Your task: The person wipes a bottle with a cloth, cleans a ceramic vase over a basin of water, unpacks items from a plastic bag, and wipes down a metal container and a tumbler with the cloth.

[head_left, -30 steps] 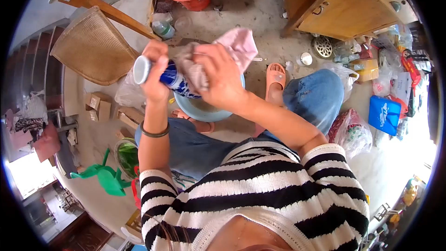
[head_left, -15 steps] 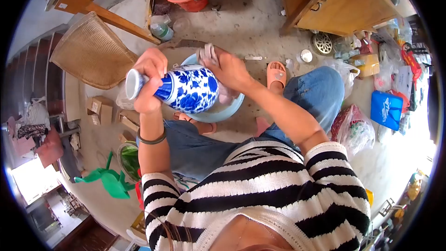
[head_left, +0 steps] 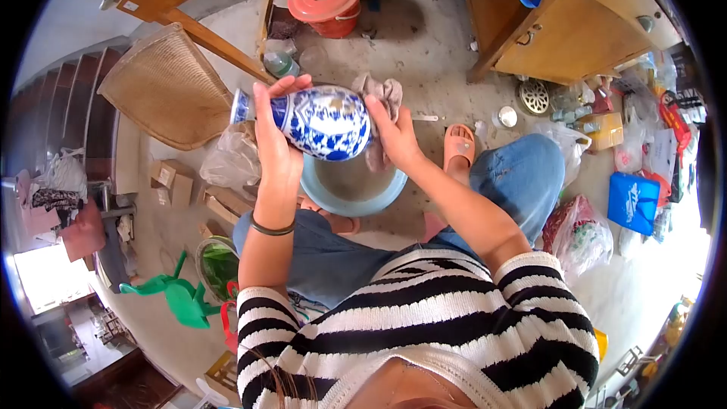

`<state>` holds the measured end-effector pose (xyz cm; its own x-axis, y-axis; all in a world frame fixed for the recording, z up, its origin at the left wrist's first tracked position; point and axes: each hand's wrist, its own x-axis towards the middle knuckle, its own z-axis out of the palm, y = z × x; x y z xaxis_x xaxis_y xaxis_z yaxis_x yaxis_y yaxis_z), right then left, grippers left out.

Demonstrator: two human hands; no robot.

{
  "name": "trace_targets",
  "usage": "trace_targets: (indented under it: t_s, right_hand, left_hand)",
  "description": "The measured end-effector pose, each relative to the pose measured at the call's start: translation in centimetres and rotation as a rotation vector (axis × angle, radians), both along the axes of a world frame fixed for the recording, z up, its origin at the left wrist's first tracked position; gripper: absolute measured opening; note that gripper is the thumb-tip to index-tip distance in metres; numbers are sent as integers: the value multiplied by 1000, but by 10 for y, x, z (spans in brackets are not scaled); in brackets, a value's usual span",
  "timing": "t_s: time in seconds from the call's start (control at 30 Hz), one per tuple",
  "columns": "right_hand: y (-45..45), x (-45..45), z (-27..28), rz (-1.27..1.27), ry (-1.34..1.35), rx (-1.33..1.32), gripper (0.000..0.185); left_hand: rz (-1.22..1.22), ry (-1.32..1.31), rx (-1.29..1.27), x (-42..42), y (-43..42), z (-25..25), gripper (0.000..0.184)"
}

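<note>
A blue and white patterned vase [head_left: 327, 123] lies on its side in the air, neck to the left, above a light blue basin [head_left: 354, 208] of cloudy water. My left hand [head_left: 279, 130] is wrapped round its neck and shoulder, with some fingers behind it. At the vase's base, my right hand [head_left: 395, 135] holds a greyish-pink cloth [head_left: 381, 91] against it. Part of the cloth hangs down below the base.
Beyond the basin stands a lidded red bucket [head_left: 326, 1]. A woven chair seat [head_left: 163, 87] is at the left, above cardboard boxes [head_left: 173, 182]. Wooden cabinet [head_left: 564, 38], plastic bags and a blue bag [head_left: 633, 203] are at the right.
The cloth has moved from round the vase's body to its base, leaving the patterned side bare. The vase has shifted to the right and up, and my left hand's grip has changed.
</note>
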<state>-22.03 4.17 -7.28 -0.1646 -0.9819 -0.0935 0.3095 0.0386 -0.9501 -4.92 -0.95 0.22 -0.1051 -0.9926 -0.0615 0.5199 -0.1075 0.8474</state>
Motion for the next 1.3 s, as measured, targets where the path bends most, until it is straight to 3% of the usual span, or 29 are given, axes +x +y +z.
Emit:
trace_targets:
  t_s: [0.07,0.2,0.3,0.33,0.37,0.43,0.47,0.67,0.77,0.87,0.97,1.03,1.13,1.2,1.3]
  right_hand:
    - [10,-5,11,-10,341,-33,45]
    - [20,-25,52,-5,738,-607,40]
    - [12,-14,68,-34,1127,-733,44]
    - [9,-8,77,5,1199,-747,47]
    - [3,0,86,31,1187,-767,48]
    - [-10,16,97,79,1160,-808,49]
    - [-17,21,97,52,1152,-821,51]
    - [19,19,89,26,1274,-954,52]
    - [41,-7,57,55,1394,-753,50]
    - [29,-7,55,9,1300,-635,48]
    - [9,17,88,-94,1167,-825,39]
    - [-13,22,91,-31,1118,-717,32]
    - [-10,20,88,-97,1064,-631,28]
    - [6,17,74,-202,1031,-626,25]
    - [21,8,42,-190,1056,-394,25]
  left_hand:
    - [-22,11,-1,4,-4,-6,68]
    - [-137,-45,-149,6,-1,9,76]
    - [-79,-157,-134,1,1,4,77]
    - [-39,-318,-213,-1,2,2,76]
    - [21,-431,-345,-6,1,-6,69]
    - [51,-300,-47,-6,10,-34,61]
    - [52,-195,-96,-1,5,-47,56]
    - [-13,-179,-56,10,1,-6,78]
    - [-44,-213,-144,16,-1,10,84]
    - [-41,-294,-200,12,2,12,84]
    - [-13,-450,-353,8,4,7,81]
    - [249,-302,-18,5,6,-6,74]
    - [262,-273,-11,14,3,-5,66]
    - [176,-98,-8,14,1,3,65]
    - [112,-42,-34,21,1,1,67]
